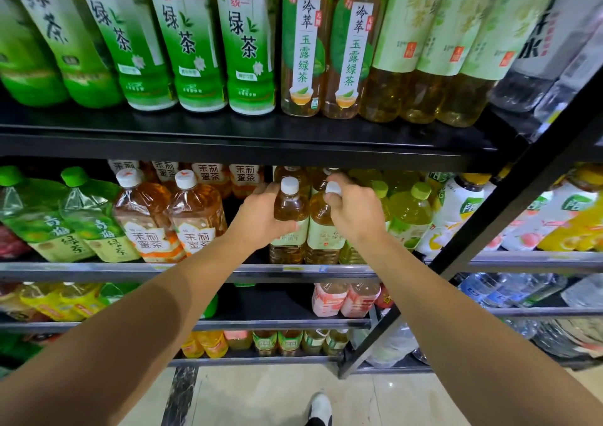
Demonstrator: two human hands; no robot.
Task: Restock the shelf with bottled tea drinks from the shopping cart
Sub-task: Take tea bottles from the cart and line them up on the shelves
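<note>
Two amber tea bottles with white caps and pale green labels stand side by side at the front of the middle shelf [228, 267]. My left hand [257, 220] grips the left bottle [289, 210] around its shoulder and upper body. My right hand [357, 211] holds the right bottle [321, 229] at its neck, fingers curled just under the cap. More bottles of the same tea stand behind them. The shopping cart is out of view.
Orange jasmine tea bottles [195, 220] stand left of my hands, green-capped yellow bottles [411, 216] to the right. The upper shelf [248, 145] carries tall green tea bottles. A black upright post [489, 229] slants across the right. Lower shelves hold small bottles; my shoe [319, 407] is on the tiled floor.
</note>
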